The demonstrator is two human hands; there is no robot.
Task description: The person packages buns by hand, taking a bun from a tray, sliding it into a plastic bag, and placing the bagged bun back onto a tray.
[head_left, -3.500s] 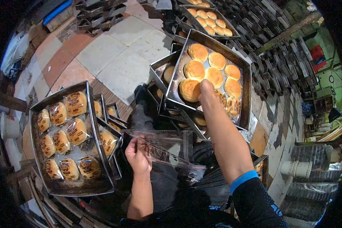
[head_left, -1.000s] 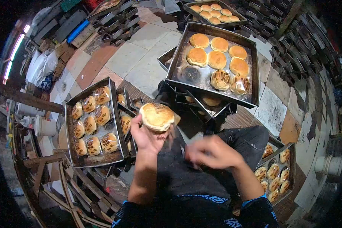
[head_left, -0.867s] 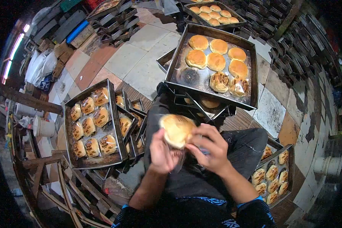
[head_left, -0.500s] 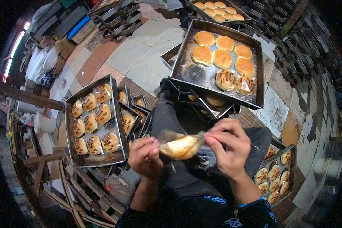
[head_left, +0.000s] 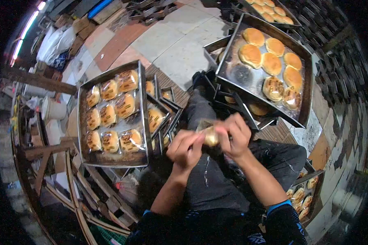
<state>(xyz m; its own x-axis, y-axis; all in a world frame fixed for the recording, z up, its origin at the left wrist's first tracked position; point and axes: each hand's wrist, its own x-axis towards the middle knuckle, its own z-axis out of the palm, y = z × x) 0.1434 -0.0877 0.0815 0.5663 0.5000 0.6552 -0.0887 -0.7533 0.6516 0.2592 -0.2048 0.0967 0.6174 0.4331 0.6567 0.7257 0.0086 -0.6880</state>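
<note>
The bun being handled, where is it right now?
In the head view, the bun is near the centre, between the left hand and the right hand, above the dark trousers.

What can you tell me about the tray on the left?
The left tray is rectangular, with raised walls of dark, worn-looking metal and a stained base. It holds nine buns in clear, dark-printed wrappers, in three rows of three. Other trays show beyond its right wall. The left hand is nearby, not touching it.
</note>
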